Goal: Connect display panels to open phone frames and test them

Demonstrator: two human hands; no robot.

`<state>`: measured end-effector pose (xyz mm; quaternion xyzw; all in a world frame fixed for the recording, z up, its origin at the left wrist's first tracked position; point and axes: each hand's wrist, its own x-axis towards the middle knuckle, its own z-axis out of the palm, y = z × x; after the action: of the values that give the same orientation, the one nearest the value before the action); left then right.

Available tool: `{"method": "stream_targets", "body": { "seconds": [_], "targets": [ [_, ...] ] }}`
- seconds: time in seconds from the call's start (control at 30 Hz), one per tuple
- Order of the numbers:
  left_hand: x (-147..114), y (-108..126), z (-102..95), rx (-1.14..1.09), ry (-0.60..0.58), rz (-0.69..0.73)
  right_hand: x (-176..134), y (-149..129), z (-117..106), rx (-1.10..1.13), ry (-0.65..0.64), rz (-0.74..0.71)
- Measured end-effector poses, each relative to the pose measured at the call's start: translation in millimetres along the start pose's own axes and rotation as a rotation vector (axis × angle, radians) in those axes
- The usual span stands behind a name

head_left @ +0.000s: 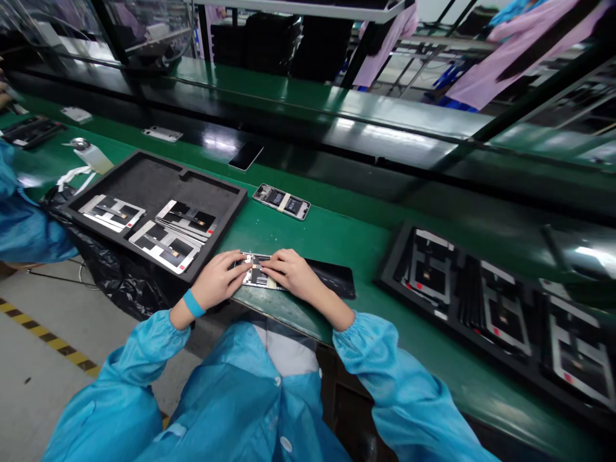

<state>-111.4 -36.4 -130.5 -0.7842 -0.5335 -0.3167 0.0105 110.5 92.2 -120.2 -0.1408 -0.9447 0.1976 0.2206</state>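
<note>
An opened smartphone (260, 277) lies on the green bench near its front edge, its inner parts showing. My left hand (220, 277) is closed around the phone's left end, with fingertips reaching onto its inner parts. Over the other end, my right hand (290, 273) has thumb and fingers drawn together at the inside of the phone; whatever small part they pinch is hidden. A flat black screen panel (334, 278) lies to the right, partly behind my right hand.
A black foam tray (192, 178) with several screen assemblies stands at the left. Another tray (395, 273) holds more at the right. Behind the phone lie an open phone housing (282, 201) and a dark-screened phone (246, 155). A co-worker's blue sleeve (29, 218) shows at far left.
</note>
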Motion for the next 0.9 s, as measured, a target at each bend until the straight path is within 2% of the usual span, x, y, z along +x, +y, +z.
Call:
{"method": "stream_targets", "body": {
  "seconds": [0.2,0.3,0.4,0.57,0.77,0.9],
  "targets": [
    [9.0,8.5,-10.4,0.159,-0.261,-0.011,0.6,0.1,1.9,0.002,-0.042,0.042],
    [12.6,10.9,-15.0,0.162,-0.345,-0.018,2.5,-2.5,1.1,-0.01,-0.06,0.05],
    [12.4,7.9,-18.0,0.124,-0.339,-0.009,4.4,-7.6,-6.1,-0.033,-0.084,0.064],
    [6.7,6.0,-16.0,0.098,-0.229,-0.047,-5.6,-9.9,-32.6,-0.064,-0.041,0.136],
    [5.2,11.1,-11.9,0.011,-0.159,-0.15,-43.9,4.6,-62.2,-0.049,-0.046,0.272],
    [11.4,11.4,-9.4,-0.045,-0.2,-0.124,-71.5,12.8,-71.1,-0.03,-0.024,0.326]
  ]
}}
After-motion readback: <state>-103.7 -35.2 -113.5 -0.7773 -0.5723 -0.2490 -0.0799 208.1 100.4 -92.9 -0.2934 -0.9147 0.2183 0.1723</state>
